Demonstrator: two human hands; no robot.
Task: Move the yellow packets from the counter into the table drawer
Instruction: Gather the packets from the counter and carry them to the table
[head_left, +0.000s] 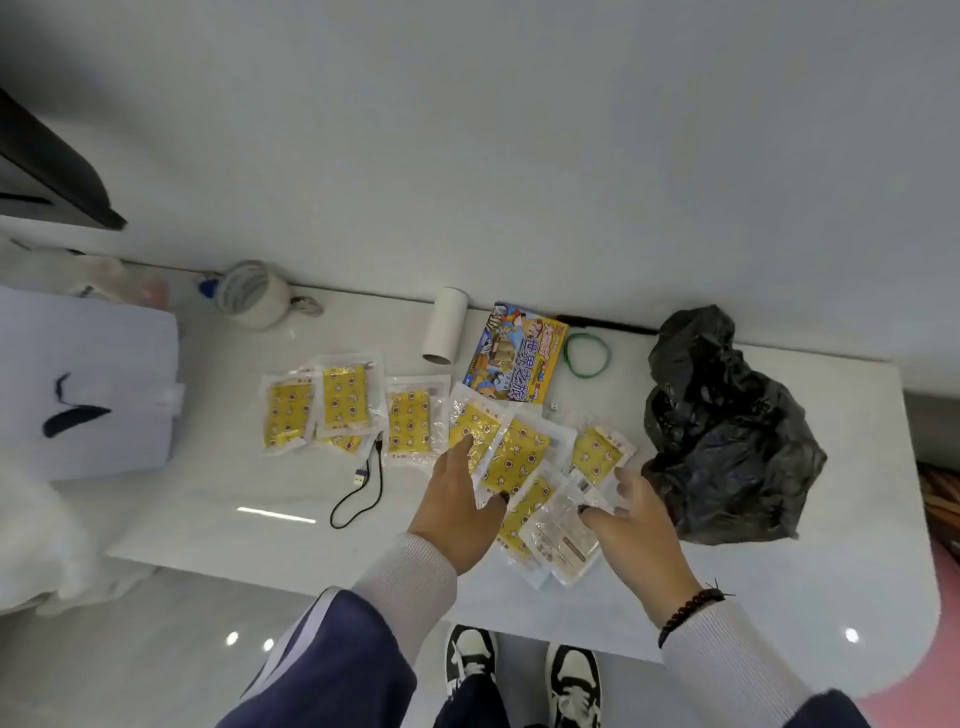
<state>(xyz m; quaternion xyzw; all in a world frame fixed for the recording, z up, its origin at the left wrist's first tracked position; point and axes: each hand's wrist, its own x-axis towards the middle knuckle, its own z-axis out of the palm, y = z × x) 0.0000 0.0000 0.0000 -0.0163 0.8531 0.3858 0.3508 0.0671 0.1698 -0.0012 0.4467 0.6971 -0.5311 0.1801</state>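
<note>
Several yellow packets in clear wrappers lie on the white counter (218, 525). One group sits at the left (343, 400), one lies alone in the middle (410, 428), and a loose overlapping pile is at the right (519, 457). My left hand (462, 509) rests fingers spread on the pile's left side. My right hand (631, 519) is on its right side, fingers touching a packet turned pale side up (558, 535). Neither hand has lifted a packet. No drawer is in view.
A crumpled black plastic bag (727, 431) sits right of the pile. Behind are a colourful game box (514, 358), a white tube (447, 325), a green band (587, 356) and a tape roll (252, 293). A black USB cable (363, 483) lies in front, a white box (88, 389) at left.
</note>
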